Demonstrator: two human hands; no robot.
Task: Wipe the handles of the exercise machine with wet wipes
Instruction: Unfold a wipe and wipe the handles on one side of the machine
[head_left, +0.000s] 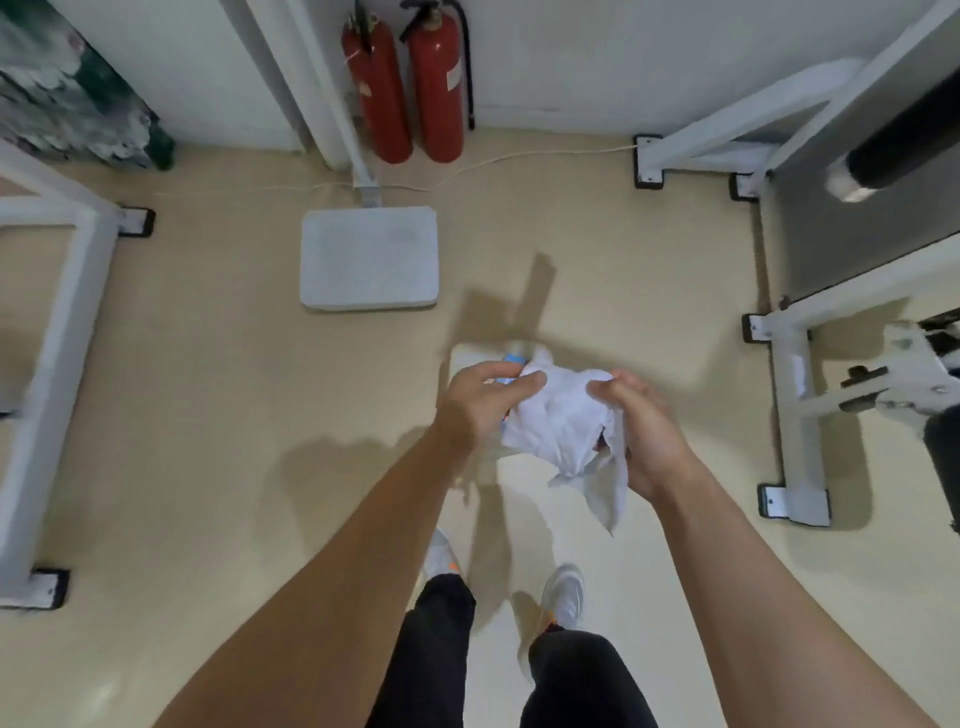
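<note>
**Wipe bunched between both hands over a gym floor**

Beige floor (208, 415), white walls, seen from above by a standing person. The left hand (483, 405) curls round a blue pack (511, 364), which is mostly hidden under the fingers, and its thumb lies on the near edge of the wipe (561, 421). The right hand (644, 431) grips the wipe's other side, fingers folded over it. The white wipe is crumpled between the two hands, touching both, with a loose tail hanging below the right palm.

Any print on the pack is blurred and unreadable.

Below the hands are grey shoes (563, 592). To the right stands the white machine (800, 395), with a black bar (904, 140) above it, well apart from the wipe. A white slab (369, 257) lies on the floor ahead. Two red extinguishers (410, 88) stand against the wall; their labels are too small to read. A white frame (62, 312) stands at the left.
</note>
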